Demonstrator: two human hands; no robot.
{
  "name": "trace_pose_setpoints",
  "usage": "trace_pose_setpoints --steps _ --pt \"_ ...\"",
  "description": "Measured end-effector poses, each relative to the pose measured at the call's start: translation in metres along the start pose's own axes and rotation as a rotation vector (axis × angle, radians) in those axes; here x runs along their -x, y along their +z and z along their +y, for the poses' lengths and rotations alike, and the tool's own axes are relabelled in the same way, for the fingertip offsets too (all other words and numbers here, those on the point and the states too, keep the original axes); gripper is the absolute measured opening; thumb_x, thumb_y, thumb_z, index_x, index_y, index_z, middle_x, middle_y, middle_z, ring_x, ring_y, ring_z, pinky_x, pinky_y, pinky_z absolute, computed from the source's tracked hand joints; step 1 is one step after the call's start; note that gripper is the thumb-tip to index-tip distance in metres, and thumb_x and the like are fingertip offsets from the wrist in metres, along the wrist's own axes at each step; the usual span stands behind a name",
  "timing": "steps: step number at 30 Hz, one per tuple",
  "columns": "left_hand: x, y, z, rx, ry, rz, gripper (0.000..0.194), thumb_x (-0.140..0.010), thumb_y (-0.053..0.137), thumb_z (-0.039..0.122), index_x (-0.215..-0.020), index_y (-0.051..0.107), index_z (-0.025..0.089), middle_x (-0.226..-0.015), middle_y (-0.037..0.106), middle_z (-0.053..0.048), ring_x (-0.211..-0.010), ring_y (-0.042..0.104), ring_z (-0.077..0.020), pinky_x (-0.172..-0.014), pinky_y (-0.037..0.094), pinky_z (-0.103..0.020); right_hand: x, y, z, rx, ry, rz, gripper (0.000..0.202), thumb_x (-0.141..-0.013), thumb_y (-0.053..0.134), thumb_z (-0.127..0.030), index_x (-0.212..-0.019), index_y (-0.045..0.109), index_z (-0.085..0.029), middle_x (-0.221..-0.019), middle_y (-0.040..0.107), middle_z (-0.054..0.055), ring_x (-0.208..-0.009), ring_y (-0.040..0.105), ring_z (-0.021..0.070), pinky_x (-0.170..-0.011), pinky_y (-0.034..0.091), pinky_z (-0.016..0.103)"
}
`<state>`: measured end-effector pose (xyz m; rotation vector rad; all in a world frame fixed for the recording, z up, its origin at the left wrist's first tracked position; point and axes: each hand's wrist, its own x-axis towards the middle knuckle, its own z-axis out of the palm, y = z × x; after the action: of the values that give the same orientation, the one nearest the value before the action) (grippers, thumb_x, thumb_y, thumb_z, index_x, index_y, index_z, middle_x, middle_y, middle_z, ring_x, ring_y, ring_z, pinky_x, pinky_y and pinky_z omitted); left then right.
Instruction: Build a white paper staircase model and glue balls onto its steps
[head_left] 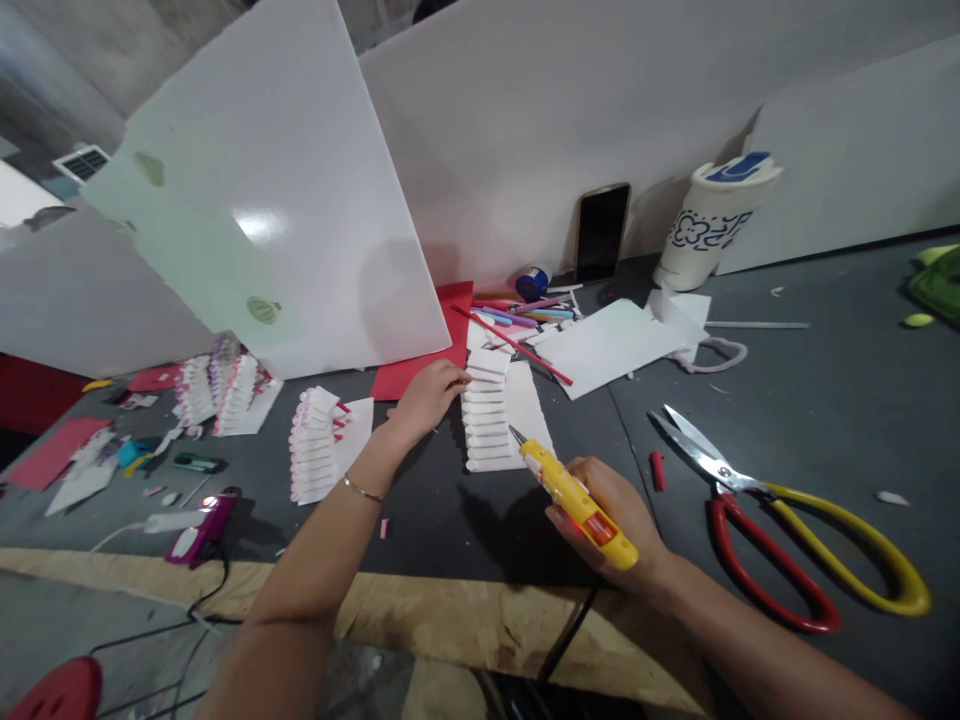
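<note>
1. The rough, pale wooden edge (442,615) runs along the near side of the smooth dark table (435,535).
2. The right hand (611,510) is closed around the yellow tool (574,495), its pointed metal tip just beside the white strips (486,425).
3. Right of that hand lie scissors (724,475), blades slightly parted, with looped red and yellow handles.
4. The left hand (431,400) has its fingertips at the strips' left edge; whether they pinch, I cannot tell.
5. Dark tabletop separates these strips from a scallop-edged paper fan (311,455).
6. Behind stand a glossy white board (315,200), a phone (602,232) and a tapered cup (705,230).
</note>
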<state>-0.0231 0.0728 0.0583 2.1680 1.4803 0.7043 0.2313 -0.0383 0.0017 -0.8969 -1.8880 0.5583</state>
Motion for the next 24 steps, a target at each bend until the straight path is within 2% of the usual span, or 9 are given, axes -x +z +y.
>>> trace_pose_setpoints --steps 9,13,17,24 --pt "0.0000 0.0019 0.0020 0.028 -0.028 0.020 0.014 -0.080 0.063 0.014 -0.079 0.073 0.024 -0.081 0.065 -0.005 -0.081 0.059 -0.0218 -0.083 0.044 -0.035 0.0000 0.0006 0.0005 -0.002 -0.009 0.009 0.014 -0.085 0.058 -0.030 -0.079 0.046 -0.025 -0.066 0.060 0.000 -0.056 0.055 0.0158 -0.053 0.044 0.027" --pt "0.0004 0.0010 0.0023 0.003 -0.023 0.023 0.013 -0.081 0.063 0.015 -0.081 0.072 0.024 -0.082 0.066 -0.005 -0.082 0.059 -0.0219 -0.084 0.044 -0.035 0.0017 0.0010 0.0012 0.003 0.034 -0.021 0.016 -0.083 0.061 -0.033 -0.079 0.047 -0.025 -0.067 0.060 0.000 -0.057 0.055 0.0162 -0.053 0.044 0.027" --pt "0.0016 0.0000 0.0009 -0.009 -0.009 0.028 0.014 -0.081 0.062 0.016 -0.081 0.073 0.025 -0.081 0.066 -0.005 -0.081 0.059 -0.0219 -0.083 0.044 -0.035 0.0020 0.0013 0.0016 0.000 0.012 0.002 0.018 -0.084 0.061 -0.036 -0.080 0.048 -0.025 -0.067 0.060 0.000 -0.056 0.055 0.0160 -0.053 0.044 0.027" --pt "0.0016 0.0016 -0.0005 0.011 0.003 0.043 0.015 -0.080 0.063 0.015 -0.080 0.074 0.025 -0.080 0.066 -0.005 -0.078 0.059 -0.0216 -0.079 0.044 -0.034 0.0009 -0.0001 0.0007 0.002 -0.009 -0.009 0.013 -0.086 0.058 -0.032 -0.081 0.048 -0.025 -0.067 0.060 0.000 -0.058 0.056 0.0169 -0.054 0.045 0.028"
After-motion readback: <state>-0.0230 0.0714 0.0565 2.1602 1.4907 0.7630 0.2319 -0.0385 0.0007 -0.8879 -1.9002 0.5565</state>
